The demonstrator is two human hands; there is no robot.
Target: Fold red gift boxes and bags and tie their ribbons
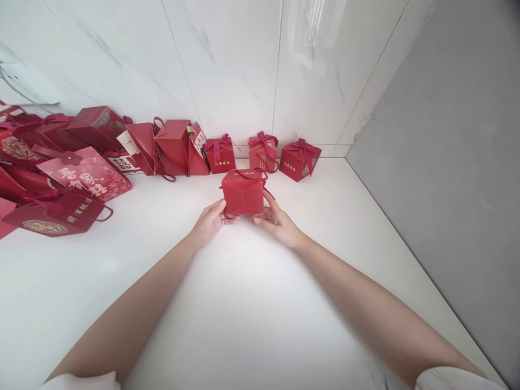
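Observation:
A small red gift box (pixel 244 196) is held between my two hands over the white tabletop, tipped so that its flat, folded underside faces me. A twisted red cord and a ribbon show along its upper and right edges. My left hand (pixel 212 221) grips the lower left side, thumb on the box and fingers curled beneath. On the opposite side, my right hand (pixel 277 221) has its fingers against the box's right edge and lower corner. The far face of the box, where its bow would sit, is mostly hidden.
Against the tiled wall (pixel 227 65) stand three small red boxes with bows: a left one (pixel 220 154), a middle one (pixel 263 153) and a right one (pixel 299 161). Several larger red gift boxes (pixel 173 146) crowd the left. A grey panel (pixel 450 162) bounds the right side.

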